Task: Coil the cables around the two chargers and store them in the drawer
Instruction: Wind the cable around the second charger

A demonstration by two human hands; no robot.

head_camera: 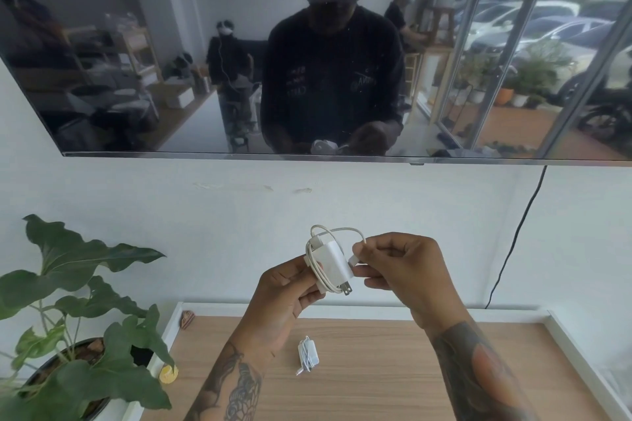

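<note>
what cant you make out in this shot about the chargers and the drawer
Head view:
- Drawer: front and sides cut off by the bottom edge.
- Cable free end: hidden inside the right hand fingers.
- Held charger: back hidden by the left hand.
- Second charger: too small to judge its coil.

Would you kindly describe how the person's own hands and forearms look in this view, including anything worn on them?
Both the left hand and the right hand are bare, with no gloves, rings or watch visible. No sleeves reach the forearms. Dark tattoos cover the left forearm and the right forearm, the right with a reddish patch.
</note>
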